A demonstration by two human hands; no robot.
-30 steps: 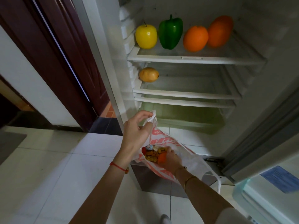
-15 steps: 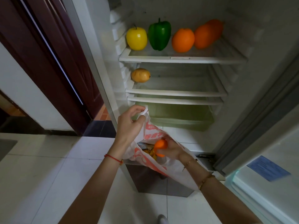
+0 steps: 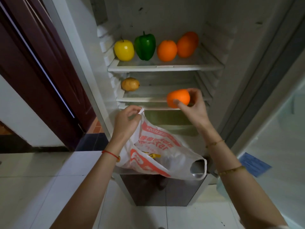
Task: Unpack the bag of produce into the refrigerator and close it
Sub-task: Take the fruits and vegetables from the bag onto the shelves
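We see the open refrigerator, its top cut off. Its door at the right runs out of view. Our left hand pinches one handle of the plastic bag; what is left inside is hard to make out. Our right hand grips an orange by the middle shelf, near a brownish fruit. On the top shelf, one orange half hides another.
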